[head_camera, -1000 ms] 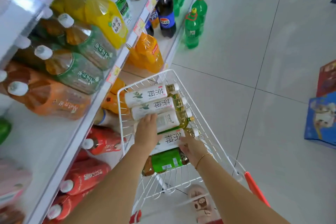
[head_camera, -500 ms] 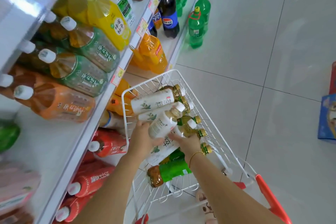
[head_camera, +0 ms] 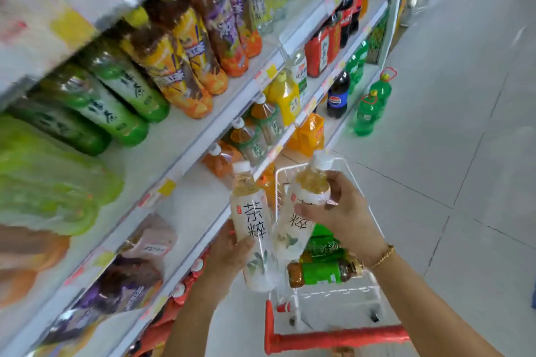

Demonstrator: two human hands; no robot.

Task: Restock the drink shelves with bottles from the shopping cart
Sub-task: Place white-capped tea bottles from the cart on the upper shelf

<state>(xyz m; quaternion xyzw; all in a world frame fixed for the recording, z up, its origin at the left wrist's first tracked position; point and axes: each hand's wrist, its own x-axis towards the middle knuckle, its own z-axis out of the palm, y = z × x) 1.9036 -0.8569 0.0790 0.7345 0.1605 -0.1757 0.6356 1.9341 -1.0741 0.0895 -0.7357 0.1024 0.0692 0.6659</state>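
1. Over the left edge of the cart [head_camera: 333, 338], just beside the shelving: two white-labelled tea bottles are held caps up, both lifted clear of the basket.
2. Left hand [head_camera: 229, 252] grips the left bottle [head_camera: 251, 211] low on its body, with the fingers curled round the lower half.
3. Right hand [head_camera: 348, 220] grips the right bottle [head_camera: 307, 185] higher up, thumb and fingers round the body below the neck.
4. Bottles are side by side, lower ends very close. Contact: cannot tell, view blurred.
5. Remaining stock: green-labelled bottles [head_camera: 319, 274] lie on their sides in the cart, under the right wrist.
6. Nearest open spot: lower shelf [head_camera: 197, 206] shows bare board between the orange bottles [head_camera: 220, 159] and the brown-purple bottles [head_camera: 136, 264].
7. Risk (judgement): the left grip is low, so most of that bottle stands above the fingers. A quick swing toward the shelf could tip it out of the hand and onto the floor or back into the basket.
8. Risk (judgement): both hands are loaded, leaving none free to steady the cart or shift stock. A bottle pushed in carelessly could knock a neighbour over the shelf's front edge.
9. Risk (judgement): two bottles moved together may clash, loosening one grip.
10. Risk (judgement): no matching white-labelled row is visible, so misplacement is possible.
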